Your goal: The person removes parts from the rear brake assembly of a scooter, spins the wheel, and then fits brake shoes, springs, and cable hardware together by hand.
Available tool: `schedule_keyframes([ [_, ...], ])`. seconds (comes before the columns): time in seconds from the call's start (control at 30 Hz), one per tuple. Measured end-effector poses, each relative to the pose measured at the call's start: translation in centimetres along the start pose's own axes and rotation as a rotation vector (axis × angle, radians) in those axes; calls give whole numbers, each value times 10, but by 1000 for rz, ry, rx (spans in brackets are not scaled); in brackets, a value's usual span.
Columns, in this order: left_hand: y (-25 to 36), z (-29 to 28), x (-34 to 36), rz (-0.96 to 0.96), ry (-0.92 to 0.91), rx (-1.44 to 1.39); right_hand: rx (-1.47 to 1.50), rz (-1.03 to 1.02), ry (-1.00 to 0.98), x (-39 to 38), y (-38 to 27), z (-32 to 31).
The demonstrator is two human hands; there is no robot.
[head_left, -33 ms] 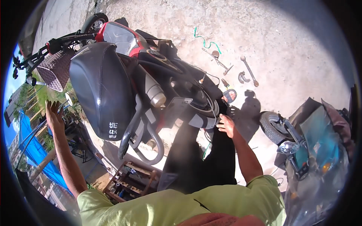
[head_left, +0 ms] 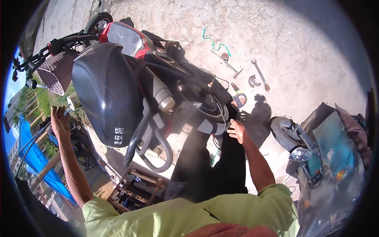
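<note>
Scene: a dark scooter (head_left: 166,98) lay tipped on its side on bare concrete ground (head_left: 300,35), the person leaning over it from the near edge.
Left hand: the left hand (head_left: 60,122) was raised out to the far left, palm flat, fingers spread, gripping nothing and touching nothing I could make out.
Right hand: the right hand (head_left: 237,130) rested on the scooter's underside near the centre, fingers loosely curled; whether it was pinching a cable or only pressing on the panel, I could not tell.
Scooter: its black storage box (head_left: 104,91) bulged toward the left, with the grab rail (head_left: 152,150) just below it and a red body panel (head_left: 126,39) at the far end.
Basket: a brown woven basket (head_left: 55,73) sat at the far left by the handlebar.
Tools: a spanner (head_left: 260,75), a small curved bracket (head_left: 253,81) and a green cord (head_left: 213,39) lay on the ground to the far right of the scooter, well apart from both hands.
Right side: a second vehicle's small wheel (head_left: 285,132) stood near the right arm.
Doing it well: I judged the right hand needed a firm, steady hold on the frame, with the free hand kept wide for balance, and the spanner brought closer before any bolt work.
</note>
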State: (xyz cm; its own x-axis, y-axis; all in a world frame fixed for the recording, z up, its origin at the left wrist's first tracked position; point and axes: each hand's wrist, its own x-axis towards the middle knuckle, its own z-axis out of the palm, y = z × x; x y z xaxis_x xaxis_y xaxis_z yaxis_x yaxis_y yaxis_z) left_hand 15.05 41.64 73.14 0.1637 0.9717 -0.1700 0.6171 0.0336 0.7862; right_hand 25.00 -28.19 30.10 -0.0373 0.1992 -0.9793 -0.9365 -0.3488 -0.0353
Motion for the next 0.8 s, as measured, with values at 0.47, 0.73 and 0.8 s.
schedule_keyframes([
  [0.47,-332,-57,-251,-833,-521,407,480,-225,-227,-118,-80,-24],
  [0.73,-267,8,-386,-937,-362,208,518,153,-365,-73,-93,-76],
  [0.8,-233,22,-438,-1003,-230,96,382,269,-417,-79,-130,-93],
])
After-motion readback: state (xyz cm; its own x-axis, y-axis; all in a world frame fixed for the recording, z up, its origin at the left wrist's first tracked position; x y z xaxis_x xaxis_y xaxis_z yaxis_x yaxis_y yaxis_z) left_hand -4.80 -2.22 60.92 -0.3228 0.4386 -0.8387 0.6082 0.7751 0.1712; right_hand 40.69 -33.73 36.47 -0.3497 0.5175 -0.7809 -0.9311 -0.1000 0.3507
